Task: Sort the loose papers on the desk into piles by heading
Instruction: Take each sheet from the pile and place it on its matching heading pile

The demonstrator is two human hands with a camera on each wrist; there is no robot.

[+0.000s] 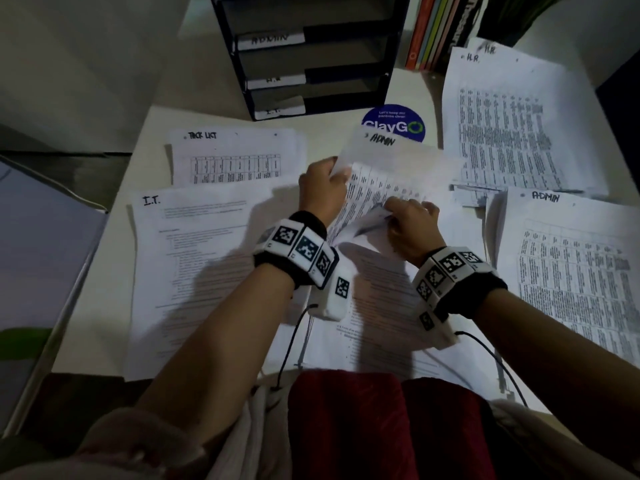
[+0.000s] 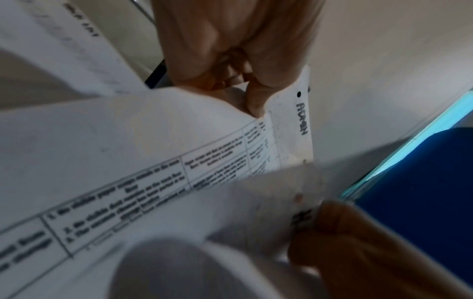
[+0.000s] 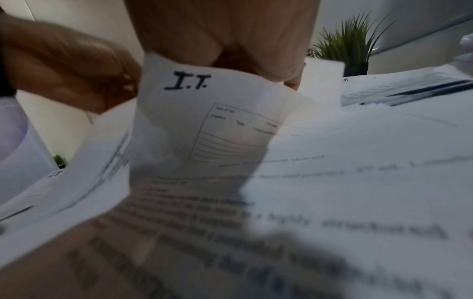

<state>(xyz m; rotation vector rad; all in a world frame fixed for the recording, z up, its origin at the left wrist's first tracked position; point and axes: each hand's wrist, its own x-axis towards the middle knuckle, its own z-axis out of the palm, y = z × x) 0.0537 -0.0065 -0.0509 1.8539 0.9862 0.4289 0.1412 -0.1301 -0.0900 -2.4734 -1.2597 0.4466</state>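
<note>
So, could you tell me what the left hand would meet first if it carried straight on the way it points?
Probably the ClayGo sticker on the desk, just beyond the ADMIN sheet that the left hand grips; the depth is unclear.

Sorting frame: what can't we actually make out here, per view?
- Head view: body text of the held ADMIN sheet is too small and motion-blurred; left hand and right hand cover parts of it.
- Head view: top tray of the black organizer is cut off by the frame edge, label unseen.
- Left wrist view: heading of the nearer sheet is hidden by a thumb.
- Right wrist view: I.T. sheet form text is blurred.
</note>
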